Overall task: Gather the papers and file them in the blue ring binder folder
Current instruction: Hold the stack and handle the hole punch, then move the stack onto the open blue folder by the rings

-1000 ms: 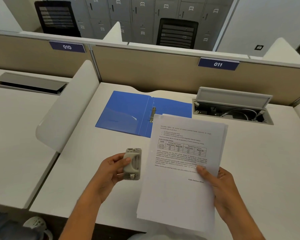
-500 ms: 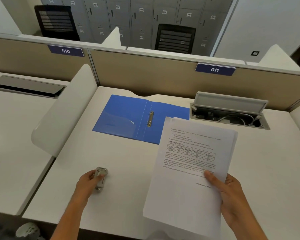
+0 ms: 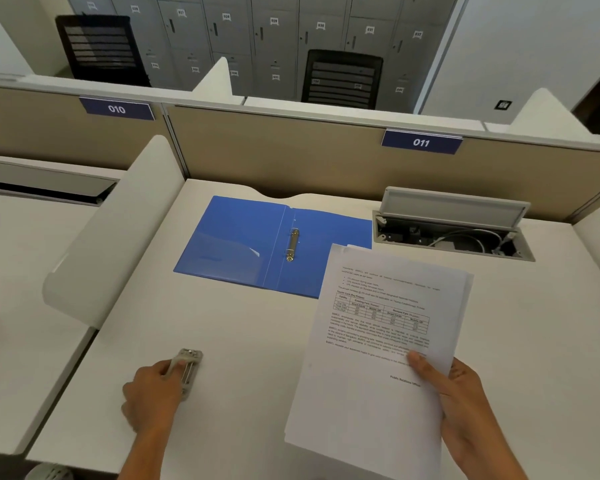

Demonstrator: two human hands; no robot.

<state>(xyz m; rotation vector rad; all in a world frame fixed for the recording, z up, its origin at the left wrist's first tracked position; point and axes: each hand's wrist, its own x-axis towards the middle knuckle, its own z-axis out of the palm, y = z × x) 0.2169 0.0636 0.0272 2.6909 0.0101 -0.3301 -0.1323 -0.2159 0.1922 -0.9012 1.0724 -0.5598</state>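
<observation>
Desk: white laminate desk (image 3: 257, 341), matte and smooth, sitting against a tan partition (image 3: 291, 150) tagged 011; grey lockers and black mesh chairs are standing beyond it.
Folder: blue ring binder folder (image 3: 243, 244) is lying open and flat at the far middle of the desk, thin glossy plastic covers, a clear pocket shining on the left cover, a small metal ring clasp (image 3: 292, 244) on the spine.
Papers: you are holding the papers (image 3: 378, 341) in your right hand (image 3: 465, 410), thumb pressing on top near the lower right, fingers curling underneath; their far corner is overlapping the folder's right cover. Thin white printed sheets, edges slightly fanned.
Punch: your left hand (image 3: 153, 393) is resting on the hole punch (image 3: 187, 370), which is lying on the desk, grey metal and plastic, fingertips closing around its near end; I cannot tell how firmly.
Risk, sheets: gripping one corner only, you are likely letting the loose stack sag and fan, so sheets could be sliding out of line before reaching the rings.
Risk, holes: I cannot tell whether holes are lining the left margin; misaligned edges would be catching on the rings and tearing.
Risk, cable box: open cable box (image 3: 454, 233) is sitting just beside the folder; a slipping sheet could be dropping in.
</observation>
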